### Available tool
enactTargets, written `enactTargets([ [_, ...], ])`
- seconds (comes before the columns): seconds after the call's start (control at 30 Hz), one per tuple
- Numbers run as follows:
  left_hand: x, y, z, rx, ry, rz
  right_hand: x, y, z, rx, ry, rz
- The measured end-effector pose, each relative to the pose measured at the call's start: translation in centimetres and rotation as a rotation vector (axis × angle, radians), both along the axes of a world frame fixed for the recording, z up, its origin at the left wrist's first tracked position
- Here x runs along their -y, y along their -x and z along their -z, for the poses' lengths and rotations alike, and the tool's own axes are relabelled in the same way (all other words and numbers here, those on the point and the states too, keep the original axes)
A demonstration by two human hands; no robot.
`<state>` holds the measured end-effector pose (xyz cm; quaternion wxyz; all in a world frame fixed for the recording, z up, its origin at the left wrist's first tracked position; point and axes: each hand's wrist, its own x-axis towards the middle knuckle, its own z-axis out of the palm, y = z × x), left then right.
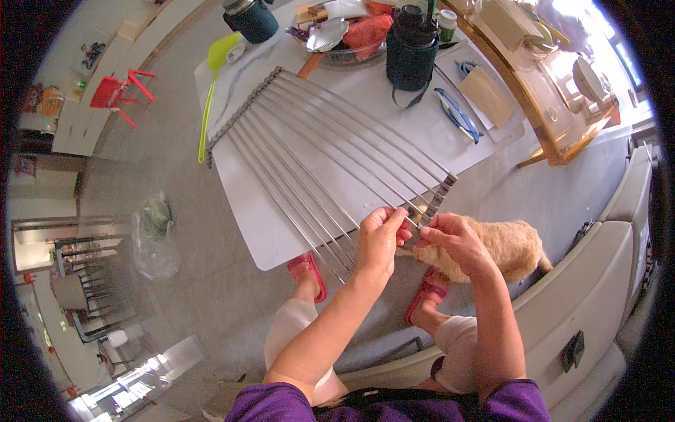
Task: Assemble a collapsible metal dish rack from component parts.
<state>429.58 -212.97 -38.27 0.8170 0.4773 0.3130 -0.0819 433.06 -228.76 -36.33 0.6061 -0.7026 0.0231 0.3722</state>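
A fan of thin metal rods (pixel 309 151) lies across the white table, joined at its far left end by a dark linked strip (pixel 242 109). A second dark end strip (pixel 441 193) holds the right-hand ends of several rods, while the rods nearest me have loose ends. My left hand (pixel 380 239) is closed in a pinch on one metal rod close to its end. Beside it my right hand (pixel 457 243) is closed, its thumb and fingers gripping the lower part of the end strip at that rod's tip. My fingers partly hide the exact contact.
On the white table (pixel 256 235) stand a black-cased bottle (pixel 411 53), a dark green canister (pixel 252 20), a lime fly swatter (pixel 214 67) and blue-framed glasses (pixel 457 116). An orange cat (pixel 499 246) is beside my right leg. A wooden-edged table (pixel 520 77) adjoins, and a plastic bag (pixel 155 239) lies on the floor.
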Motion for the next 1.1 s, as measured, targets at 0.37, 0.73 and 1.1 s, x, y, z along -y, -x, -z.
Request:
enactTargets([
  [0.37, 0.7, -0.1, -0.3, -0.032, -0.047, -0.049, -0.5, 0.2, -0.2, -0.005, 0.019, 0.016],
  [0.73, 0.8, -0.1, 0.4, 0.005, -0.043, -0.097, -2.2, 1.4, -0.6, 0.107, 0.013, 0.172],
  [1.1, 0.9, -0.2, 0.5, -0.025, -0.022, -0.056, -2.6, 1.7, -0.2, 0.198, 0.097, 0.224],
])
